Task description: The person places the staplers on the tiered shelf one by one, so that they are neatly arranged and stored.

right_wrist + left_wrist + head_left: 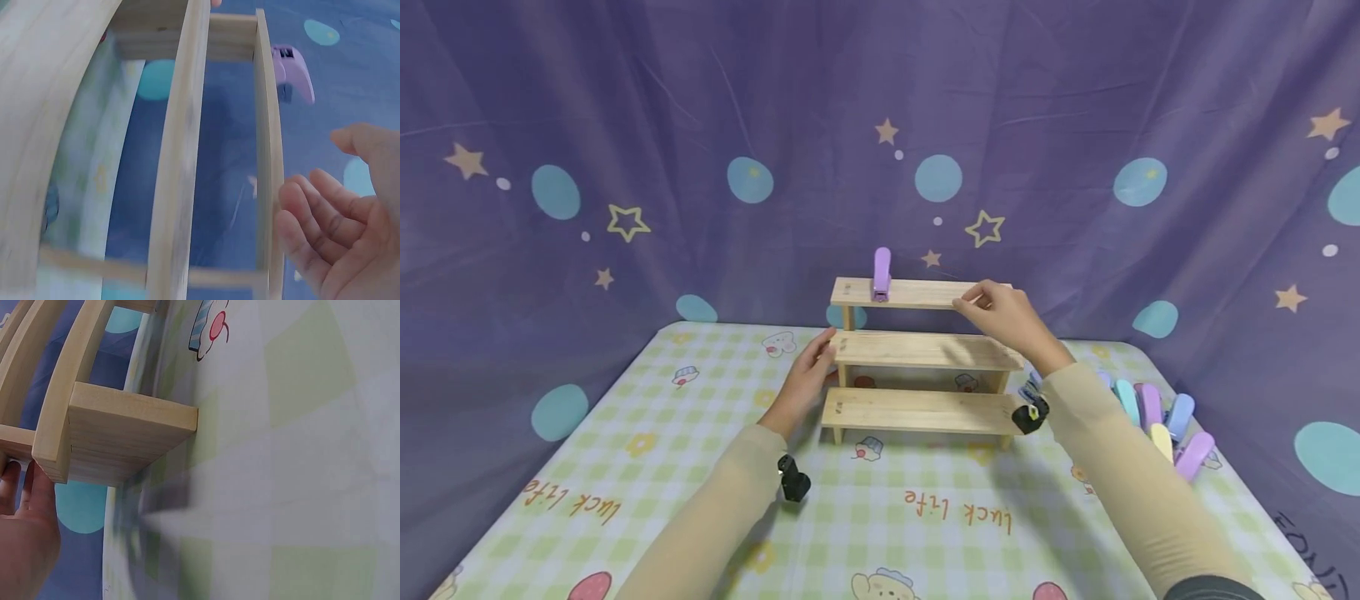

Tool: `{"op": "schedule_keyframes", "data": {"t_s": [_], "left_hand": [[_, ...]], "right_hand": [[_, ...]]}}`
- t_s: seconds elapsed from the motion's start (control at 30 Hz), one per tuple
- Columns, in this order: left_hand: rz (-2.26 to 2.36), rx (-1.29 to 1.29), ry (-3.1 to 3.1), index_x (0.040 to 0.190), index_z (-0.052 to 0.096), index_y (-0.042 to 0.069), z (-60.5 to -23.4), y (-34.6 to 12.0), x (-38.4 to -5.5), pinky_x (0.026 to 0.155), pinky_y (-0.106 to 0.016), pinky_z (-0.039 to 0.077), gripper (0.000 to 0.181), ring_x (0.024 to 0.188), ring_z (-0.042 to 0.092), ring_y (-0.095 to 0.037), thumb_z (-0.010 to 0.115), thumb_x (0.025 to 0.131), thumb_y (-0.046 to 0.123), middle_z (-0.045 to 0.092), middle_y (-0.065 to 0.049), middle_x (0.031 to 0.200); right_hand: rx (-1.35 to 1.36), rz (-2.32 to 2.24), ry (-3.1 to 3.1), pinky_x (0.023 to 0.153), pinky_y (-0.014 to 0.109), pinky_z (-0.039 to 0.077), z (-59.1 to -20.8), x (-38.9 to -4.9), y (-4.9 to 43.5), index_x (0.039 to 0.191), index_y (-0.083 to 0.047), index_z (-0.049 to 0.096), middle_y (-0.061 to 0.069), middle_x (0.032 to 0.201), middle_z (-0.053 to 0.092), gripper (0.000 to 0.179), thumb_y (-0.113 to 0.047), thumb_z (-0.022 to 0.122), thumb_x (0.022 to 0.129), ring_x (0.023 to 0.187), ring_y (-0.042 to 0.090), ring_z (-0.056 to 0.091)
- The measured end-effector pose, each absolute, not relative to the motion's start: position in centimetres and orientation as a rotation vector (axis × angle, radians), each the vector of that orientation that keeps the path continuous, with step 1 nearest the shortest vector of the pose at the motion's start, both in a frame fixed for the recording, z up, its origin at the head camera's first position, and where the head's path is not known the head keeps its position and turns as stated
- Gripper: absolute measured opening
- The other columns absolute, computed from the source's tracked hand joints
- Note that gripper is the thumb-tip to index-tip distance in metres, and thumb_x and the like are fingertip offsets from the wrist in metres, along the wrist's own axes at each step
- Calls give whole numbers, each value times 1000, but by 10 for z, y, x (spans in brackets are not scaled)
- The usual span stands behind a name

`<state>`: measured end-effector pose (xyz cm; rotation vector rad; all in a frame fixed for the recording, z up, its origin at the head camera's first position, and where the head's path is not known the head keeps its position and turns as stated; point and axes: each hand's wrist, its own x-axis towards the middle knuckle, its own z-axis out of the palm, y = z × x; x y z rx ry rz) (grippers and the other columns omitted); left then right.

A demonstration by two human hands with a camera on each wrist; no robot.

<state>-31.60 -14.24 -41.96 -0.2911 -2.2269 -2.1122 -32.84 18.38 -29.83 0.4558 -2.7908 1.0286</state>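
A three-tier wooden shelf stand (917,410) stands on the table, with a purple stapler (882,275) upright near the left end of its top board. My left hand (805,379) is at the stand's left side, fingertips at the end of the middle board. In the left wrist view, the fingers of that left hand (28,531) reach up to the wood, their tips partly hidden behind it. By the right part of the top board is my right hand (1000,317), fingers loosely bent. Nothing lies between the thumb and fingers of this right hand (344,219) in the right wrist view.
To the right, partly behind my right forearm, lies a group of several staplers (1193,454) in purple, blue, teal and yellow. A checked cloth (700,467) covers the table. Behind the stand hangs a purple curtain (820,100) with stars and dots.
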Motion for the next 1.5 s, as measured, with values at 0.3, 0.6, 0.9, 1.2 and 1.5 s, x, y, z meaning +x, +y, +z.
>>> {"op": "schedule_keyframes", "data": {"t_s": [0.3,0.6,0.9,1.2,1.5], "left_hand": [[-2163,-319,-2190,159,30,12,-420,-141,-318,111,-48,42,51,137,42,-36,42,110,22,37,-19,151],[-2184,-335,-2172,159,29,11,-418,-139,-316,112,-50,40,52,138,41,-37,43,110,22,36,-21,152],[-2125,-291,-2220,158,33,14,-421,-140,-318,110,-46,44,50,135,44,-35,43,110,25,42,-18,146],[-2132,-299,-2210,158,33,16,-422,-142,-316,110,-45,44,50,136,44,-32,43,110,25,39,-15,151],[-2126,-275,-2224,158,32,16,-419,-142,-316,109,-46,44,50,137,43,-32,42,110,25,37,-15,154]], "right_hand": [[439,924,-2860,70,41,57,-309,-296,247,119,-10,65,11,104,71,47,-52,58,99,83,24,66],[399,787,-2942,68,37,54,-319,-266,304,123,-8,67,7,102,69,47,-48,59,100,86,21,63],[356,693,-2987,68,38,56,-335,-242,354,126,-3,65,8,102,71,47,-42,62,100,91,26,65],[281,664,-3024,67,36,53,-361,-223,383,124,0,67,5,99,71,48,-40,67,97,89,24,64],[198,682,-3085,69,45,55,-388,-212,395,120,1,68,4,96,72,50,-42,67,96,89,28,65]]}}
